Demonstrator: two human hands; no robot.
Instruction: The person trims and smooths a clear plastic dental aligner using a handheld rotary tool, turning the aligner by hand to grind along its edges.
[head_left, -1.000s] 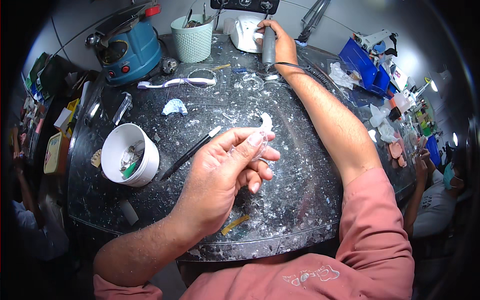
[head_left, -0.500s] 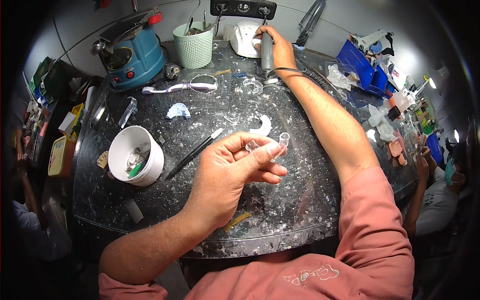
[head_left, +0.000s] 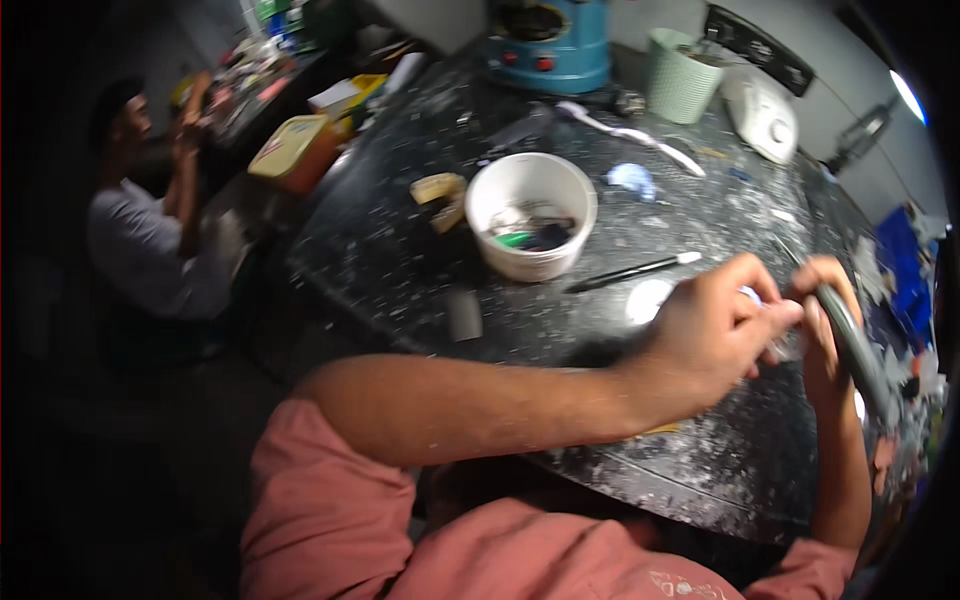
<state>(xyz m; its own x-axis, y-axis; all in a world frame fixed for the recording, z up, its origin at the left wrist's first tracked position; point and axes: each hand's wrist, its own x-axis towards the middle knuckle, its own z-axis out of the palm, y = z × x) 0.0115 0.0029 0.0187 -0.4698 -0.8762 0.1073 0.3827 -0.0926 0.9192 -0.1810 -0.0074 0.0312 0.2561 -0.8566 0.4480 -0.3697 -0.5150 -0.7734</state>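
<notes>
Pinched in the fingers of my left hand (head_left: 705,325) is a clear plastic dental aligner (head_left: 787,346), mostly hidden by the fingers and blurred. My right hand (head_left: 826,320) grips a grey handpiece (head_left: 858,350), its thin tip pointing up and away. Both hands meet over the right part of the dark worktop, fingers touching or nearly so. Whether the tip touches the aligner I cannot tell. Just left of my left hand lie a black pen (head_left: 635,272) with a white end and a pale round patch.
A white tub (head_left: 535,263) with scraps stands left of the pen, a yellowish dental model (head_left: 438,193) beside it. Farther back are a pale blue dental model (head_left: 631,181), a toothbrush (head_left: 640,136), a green cup (head_left: 682,85), a white control unit (head_left: 765,120) and a blue machine (head_left: 550,55). Another person (head_left: 150,225) works at far left.
My right hand has brought the handpiece from beside the white control unit back to my left hand, which still holds the aligner. The view has swung left.
</notes>
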